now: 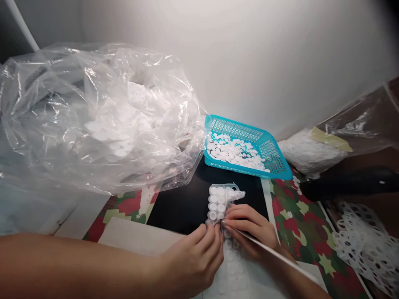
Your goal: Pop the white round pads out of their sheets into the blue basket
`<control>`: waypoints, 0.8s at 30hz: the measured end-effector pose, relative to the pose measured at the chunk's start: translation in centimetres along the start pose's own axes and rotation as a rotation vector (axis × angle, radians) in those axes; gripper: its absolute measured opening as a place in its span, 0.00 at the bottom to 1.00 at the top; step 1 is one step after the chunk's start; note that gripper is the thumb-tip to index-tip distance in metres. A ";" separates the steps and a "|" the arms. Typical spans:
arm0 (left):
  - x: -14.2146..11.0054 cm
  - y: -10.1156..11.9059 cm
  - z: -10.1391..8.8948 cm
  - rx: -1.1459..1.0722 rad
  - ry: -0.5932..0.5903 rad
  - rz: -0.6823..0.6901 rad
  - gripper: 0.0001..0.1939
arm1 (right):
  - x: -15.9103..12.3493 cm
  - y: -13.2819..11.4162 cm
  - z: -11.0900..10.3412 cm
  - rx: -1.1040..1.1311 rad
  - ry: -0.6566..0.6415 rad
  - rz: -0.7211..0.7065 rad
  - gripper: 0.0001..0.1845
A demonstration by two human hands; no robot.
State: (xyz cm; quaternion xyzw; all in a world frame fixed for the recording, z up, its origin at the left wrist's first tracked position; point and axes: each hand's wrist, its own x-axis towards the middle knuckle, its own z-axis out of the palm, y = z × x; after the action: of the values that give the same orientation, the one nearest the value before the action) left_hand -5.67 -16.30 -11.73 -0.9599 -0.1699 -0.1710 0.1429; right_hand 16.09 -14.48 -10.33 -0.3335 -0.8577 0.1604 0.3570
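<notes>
A clear plastic strip (217, 203) with rows of round white cap-like pieces lies over a black mat (179, 203). My left hand (196, 257) is closed on the strip's near left edge, its fingertips pinched together. From the other side, my right hand (254, 228) reaches in with bent fingers, thumb and fingertips pressed at the same spot. What is between those fingertips is too small to make out. More of the strip runs down toward me between the hands. A thin white edge (280, 255) slants from the right fingers to the lower right.
Behind the mat, a blue plastic basket (249, 168) holds many small white discs. A large clear bag (140, 124) of white pieces fills the left. To the right are a bag of white material (314, 151), a black handle-like object (352, 182) and white perforated sheets (368, 245).
</notes>
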 end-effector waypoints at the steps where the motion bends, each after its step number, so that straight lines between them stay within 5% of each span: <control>1: 0.0 -0.1 -0.1 -0.015 -0.007 0.006 0.19 | -0.1 -0.1 -0.3 0.064 0.003 0.038 0.12; 13: 1.2 0.3 -0.3 -0.037 -0.115 0.054 0.21 | -2.0 1.4 -1.3 0.256 -0.037 0.188 0.10; 24: 4.3 4.4 1.9 0.264 -0.032 -0.186 0.19 | -1.3 1.6 -1.9 0.329 -0.027 0.377 0.05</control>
State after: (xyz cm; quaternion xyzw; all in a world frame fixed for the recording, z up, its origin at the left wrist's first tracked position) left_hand 0.32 -18.47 -12.81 -0.9155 -0.2812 -0.1446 0.2485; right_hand 18.84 -14.14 -10.43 -0.4230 -0.7472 0.3662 0.3587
